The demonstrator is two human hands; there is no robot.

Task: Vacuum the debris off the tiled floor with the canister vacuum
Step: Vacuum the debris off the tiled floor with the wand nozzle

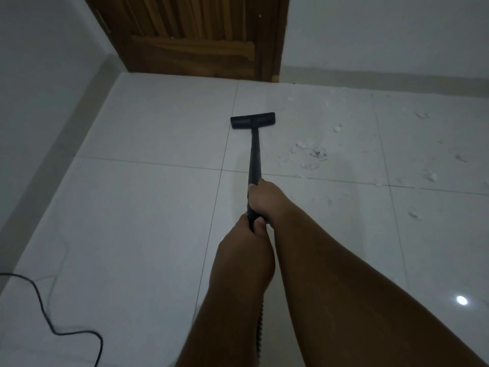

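Note:
A black vacuum wand runs away from me to a flat black floor head resting on the white tiled floor. My right hand grips the wand higher up. Just below it, my left hand is closed around the same wand. A ribbed hose shows between my forearms. White fluffy debris lies scattered on the tiles to the right of the wand, apart from the head. The canister itself is out of view.
A wooden door stands closed beyond the floor head. White walls with a grey skirting bound the floor at left and at the back. A black power cord loops over the tiles at lower left.

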